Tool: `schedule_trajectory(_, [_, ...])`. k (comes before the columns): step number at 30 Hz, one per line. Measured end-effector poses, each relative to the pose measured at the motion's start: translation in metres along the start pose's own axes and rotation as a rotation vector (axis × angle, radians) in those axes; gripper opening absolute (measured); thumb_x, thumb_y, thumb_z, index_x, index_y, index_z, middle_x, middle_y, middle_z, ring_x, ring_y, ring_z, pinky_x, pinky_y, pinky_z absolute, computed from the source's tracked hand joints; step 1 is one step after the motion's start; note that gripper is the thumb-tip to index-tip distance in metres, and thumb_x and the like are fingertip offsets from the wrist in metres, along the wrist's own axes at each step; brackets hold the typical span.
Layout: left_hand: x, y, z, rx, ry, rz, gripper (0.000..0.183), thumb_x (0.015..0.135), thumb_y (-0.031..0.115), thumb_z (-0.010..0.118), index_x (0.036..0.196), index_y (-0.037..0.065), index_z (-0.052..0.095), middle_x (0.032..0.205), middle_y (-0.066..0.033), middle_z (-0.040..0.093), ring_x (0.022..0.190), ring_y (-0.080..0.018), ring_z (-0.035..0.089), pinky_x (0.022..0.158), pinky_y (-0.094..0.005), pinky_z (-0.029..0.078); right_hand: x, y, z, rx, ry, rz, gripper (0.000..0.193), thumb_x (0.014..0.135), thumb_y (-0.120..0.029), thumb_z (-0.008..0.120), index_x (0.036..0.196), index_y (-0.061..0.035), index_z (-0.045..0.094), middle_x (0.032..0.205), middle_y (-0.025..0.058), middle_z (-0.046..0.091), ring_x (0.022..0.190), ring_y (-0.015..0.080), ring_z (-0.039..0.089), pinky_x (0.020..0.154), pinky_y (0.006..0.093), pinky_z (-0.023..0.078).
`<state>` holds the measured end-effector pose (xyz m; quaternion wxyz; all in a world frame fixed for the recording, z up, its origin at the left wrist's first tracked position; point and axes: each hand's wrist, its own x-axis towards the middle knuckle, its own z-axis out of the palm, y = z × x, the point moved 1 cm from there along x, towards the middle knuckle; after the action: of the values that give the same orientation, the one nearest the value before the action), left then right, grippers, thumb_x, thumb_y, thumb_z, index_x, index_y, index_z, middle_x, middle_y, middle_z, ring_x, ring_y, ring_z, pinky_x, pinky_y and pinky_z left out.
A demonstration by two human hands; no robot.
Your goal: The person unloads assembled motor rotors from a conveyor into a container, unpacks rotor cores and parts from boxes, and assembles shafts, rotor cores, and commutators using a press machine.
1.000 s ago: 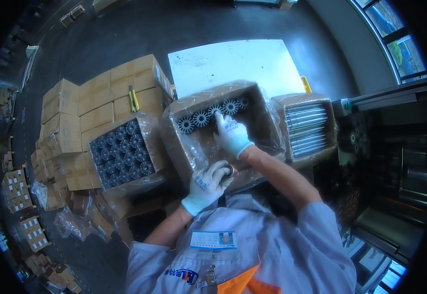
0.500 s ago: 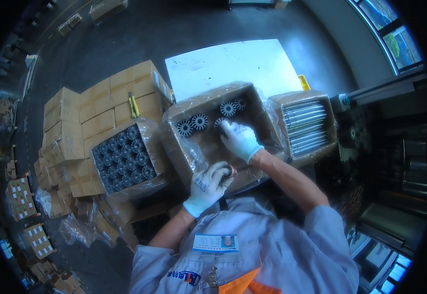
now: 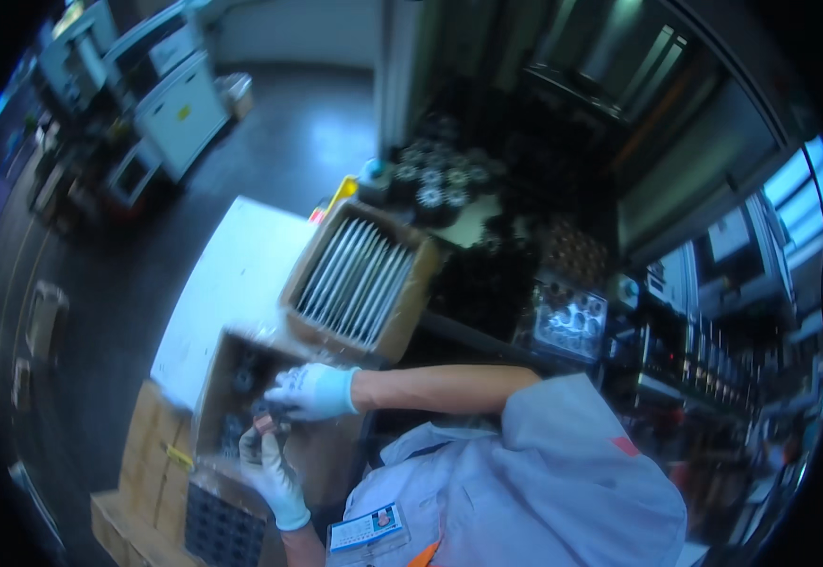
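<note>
My left hand [image 3: 274, 477], in a white glove, pinches a small copper commutator [image 3: 264, 422] between thumb and fingers. Just above it, my gloved right hand [image 3: 312, 391] has its fingers curled close to that part. Blur and the fingers hide what the right hand grips. Both hands are over the near side of an open, plastic-lined cardboard box [image 3: 205, 406]. Inside that box lie several dark toothed rotor cores [image 3: 244, 379], smeared by motion.
A carton of metal shafts [image 3: 355, 282] stands beyond the box, beside a white board [image 3: 232, 260]. Closed cartons [image 3: 152, 472] and a tray of dark cores [image 3: 222, 529] are at lower left. More toothed cores [image 3: 440, 180] sit on the dark bench ahead.
My view has swung to the right, bringing the bench into sight. My right hand has lifted from the rotor core in the box and come next to my left hand, which still holds the commutator.
</note>
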<state>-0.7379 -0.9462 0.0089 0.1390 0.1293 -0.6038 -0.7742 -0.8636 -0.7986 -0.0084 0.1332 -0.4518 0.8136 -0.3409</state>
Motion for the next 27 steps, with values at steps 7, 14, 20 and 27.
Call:
schedule_trajectory(7, [0.004,-0.015,0.167,-0.074,-0.453,-0.261,0.017,0.095,0.010,0.069,0.107,-0.002,0.068,0.102,-0.0079,0.070,0.089,-0.0172,0.069,0.083,-0.0306,0.057,-0.204,0.062,-0.149,0.190,0.666,0.385,0.038,0.093,-0.028,0.064,0.119,-0.0005,0.067,0.103,0.0230,0.071,0.098,0.0323,0.071,0.088,0.0397,0.055])
schedule_trajectory(14, [-0.050,-0.069,0.304,-0.087,-0.908,-0.617,0.021,0.096,0.014,0.069,0.108,-0.003,0.065,0.101,-0.0102,0.071,0.092,-0.0233,0.072,0.091,-0.0396,0.057,-0.374,0.171,-0.220,0.276,1.109,0.722,0.050,0.094,-0.030,0.065,0.134,-0.0013,0.058,0.130,0.0196,0.063,0.123,0.0314,0.059,0.106,0.0382,0.045])
schedule_trajectory(20, [-0.041,-0.082,0.342,-0.097,-0.971,-0.732,0.027,0.093,0.011,0.073,0.113,-0.005,0.066,0.106,-0.0113,0.071,0.098,-0.0230,0.070,0.095,-0.0390,0.055,-0.394,0.248,-0.269,0.059,1.222,0.778,0.074,0.091,-0.034,0.068,0.149,0.0024,0.039,0.151,0.0230,0.043,0.143,0.0352,0.039,0.118,0.0403,0.032])
schedule_trajectory(27, [0.013,-0.091,0.363,-0.093,-0.963,-0.683,0.027,0.094,0.012,0.072,0.114,-0.005,0.066,0.107,-0.0118,0.072,0.097,-0.0223,0.071,0.093,-0.0361,0.055,-0.358,0.297,-0.321,-0.003,1.308,1.035,0.091,0.086,-0.033,0.072,0.154,0.0040,0.024,0.152,0.0289,0.038,0.140,0.0406,0.040,0.116,0.0424,0.034])
